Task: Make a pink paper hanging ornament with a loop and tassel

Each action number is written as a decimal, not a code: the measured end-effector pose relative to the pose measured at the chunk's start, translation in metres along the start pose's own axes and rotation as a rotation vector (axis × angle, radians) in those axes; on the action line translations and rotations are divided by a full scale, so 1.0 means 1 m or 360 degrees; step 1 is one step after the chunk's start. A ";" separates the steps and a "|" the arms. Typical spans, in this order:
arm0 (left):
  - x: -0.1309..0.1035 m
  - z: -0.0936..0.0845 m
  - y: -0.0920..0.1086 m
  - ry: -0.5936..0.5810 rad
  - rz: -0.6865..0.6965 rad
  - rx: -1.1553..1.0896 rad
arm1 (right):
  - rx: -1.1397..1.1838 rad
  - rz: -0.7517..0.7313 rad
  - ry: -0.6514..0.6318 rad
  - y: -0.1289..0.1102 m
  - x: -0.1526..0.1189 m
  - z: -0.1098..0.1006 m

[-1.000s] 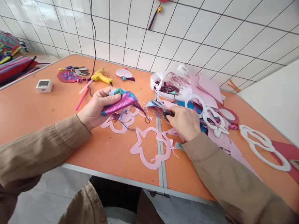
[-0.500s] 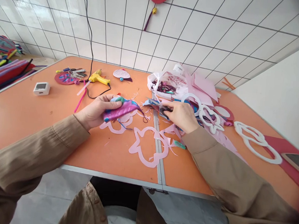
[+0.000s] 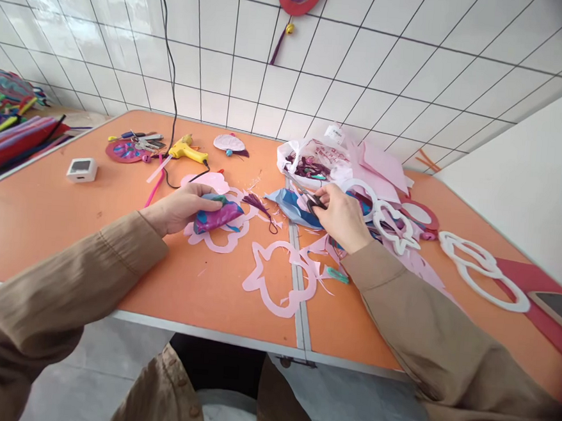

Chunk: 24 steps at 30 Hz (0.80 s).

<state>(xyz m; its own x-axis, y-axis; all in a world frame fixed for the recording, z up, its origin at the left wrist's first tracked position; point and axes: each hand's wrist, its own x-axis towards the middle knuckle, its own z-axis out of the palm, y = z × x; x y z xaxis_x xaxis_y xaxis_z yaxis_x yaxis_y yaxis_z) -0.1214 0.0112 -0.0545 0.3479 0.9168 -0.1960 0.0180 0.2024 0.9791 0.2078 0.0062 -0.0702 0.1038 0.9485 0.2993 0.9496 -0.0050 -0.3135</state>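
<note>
My left hand (image 3: pixel 185 205) pinches a purple, blue and green patterned piece of cloth (image 3: pixel 219 219) over the table's left middle. Beneath that cloth lies a pink scalloped cut-out (image 3: pixel 228 245). In my right hand (image 3: pixel 343 216) is a pair of scissors (image 3: pixel 306 193), their blades pointing to the upper left. Just below the blades lies a blue patterned scrap (image 3: pixel 291 206). A dark purple tassel (image 3: pixel 256 202) rests between my two hands. Nearer to me, a pink flower-shaped paper frame (image 3: pixel 253 276) lies flat across the table's seam.
A yellow glue gun (image 3: pixel 188 149), a white box-shaped device (image 3: pixel 82 169) and keys (image 3: pixel 146 141) lie at left. Behind the scissors is a plastic bag (image 3: pixel 335 155) of dark tassels. White frames (image 3: pixel 492 286) and a phone (image 3: pixel 557 310) lie at right.
My left hand has drawn the cloth slightly down and left, uncovering the tassel and a pink shape behind it. Beneath the scissors, more of the blue scrap now shows.
</note>
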 end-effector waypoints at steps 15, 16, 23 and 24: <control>-0.013 0.020 0.007 -0.0076 0.0218 -0.0401 | 0.0002 0.0110 -0.0311 0.008 0.004 -0.008; -0.013 0.018 0.009 -0.0018 0.0268 -0.0448 | 0.0068 0.0113 -0.0341 0.008 0.004 -0.010; -0.011 0.015 0.019 0.0415 0.0505 -0.0681 | 0.0385 -0.0266 -0.0361 -0.025 -0.014 -0.012; -0.011 0.015 0.019 0.0428 0.0490 -0.0685 | 0.0392 -0.0370 -0.0443 -0.034 -0.017 -0.009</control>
<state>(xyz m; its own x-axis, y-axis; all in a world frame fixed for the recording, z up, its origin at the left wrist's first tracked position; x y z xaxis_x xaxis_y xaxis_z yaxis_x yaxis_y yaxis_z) -0.1104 -0.0003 -0.0328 0.0259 0.9992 0.0320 -0.4473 -0.0170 0.8942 0.1765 -0.0128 -0.0562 -0.2205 0.9648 0.1434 0.8359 0.2627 -0.4819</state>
